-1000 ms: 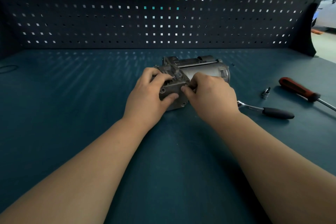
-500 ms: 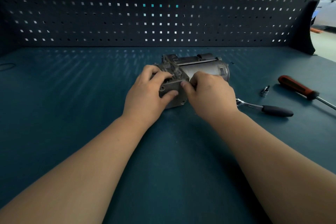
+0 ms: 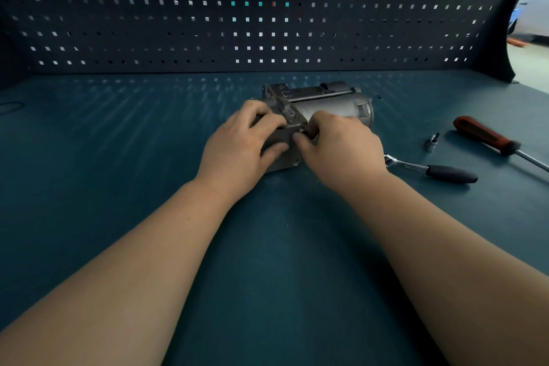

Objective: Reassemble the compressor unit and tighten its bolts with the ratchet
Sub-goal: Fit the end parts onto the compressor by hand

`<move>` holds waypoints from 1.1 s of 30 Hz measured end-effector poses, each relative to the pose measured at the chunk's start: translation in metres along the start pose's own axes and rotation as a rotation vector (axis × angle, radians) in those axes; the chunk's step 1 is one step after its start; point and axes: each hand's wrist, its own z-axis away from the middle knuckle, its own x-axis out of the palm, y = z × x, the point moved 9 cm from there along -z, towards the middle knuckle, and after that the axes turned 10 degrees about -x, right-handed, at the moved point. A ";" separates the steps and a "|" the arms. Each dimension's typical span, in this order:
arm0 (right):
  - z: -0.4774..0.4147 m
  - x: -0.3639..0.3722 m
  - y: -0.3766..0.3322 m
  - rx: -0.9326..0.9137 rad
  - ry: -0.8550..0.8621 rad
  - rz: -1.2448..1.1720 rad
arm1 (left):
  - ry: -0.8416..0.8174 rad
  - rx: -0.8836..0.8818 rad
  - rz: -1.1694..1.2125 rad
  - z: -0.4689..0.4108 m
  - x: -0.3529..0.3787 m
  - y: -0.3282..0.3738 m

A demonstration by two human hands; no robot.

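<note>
While your left hand (image 3: 237, 142) grips the near end of the compressor (image 3: 332, 105), set mid-way across the table (image 3: 118, 157), your right hand (image 3: 341, 145) pinches its corner; the ratchet (image 3: 430, 169) lies just right.

On the counter (image 3: 118, 157) I count one compressor unit (image 3: 329, 107), one ratchet (image 3: 430, 169), one socket (image 3: 432, 142), one screwdriver (image 3: 487, 135).

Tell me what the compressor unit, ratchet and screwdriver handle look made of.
The compressor unit looks like bare metal: dull grey, rough cast-looking housing, probably aluminium. The ratchet has a bright shaft that glints, likely chromed steel, and a matte black grip, rubber or plastic. The screwdriver handle is smooth red and black, likely plastic.
</note>
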 end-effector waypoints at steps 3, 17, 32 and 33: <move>0.000 0.000 -0.002 0.004 -0.005 0.016 | 0.006 0.035 -0.037 -0.001 -0.002 0.002; 0.018 0.037 0.042 0.400 -0.248 -0.713 | -0.010 -0.008 -0.018 -0.001 0.002 -0.002; 0.015 0.037 -0.004 0.026 -0.328 -0.001 | -0.024 -0.016 -0.004 -0.001 0.001 -0.003; 0.015 0.037 -0.007 0.017 -0.318 0.025 | -0.031 0.002 -0.013 -0.001 0.001 -0.001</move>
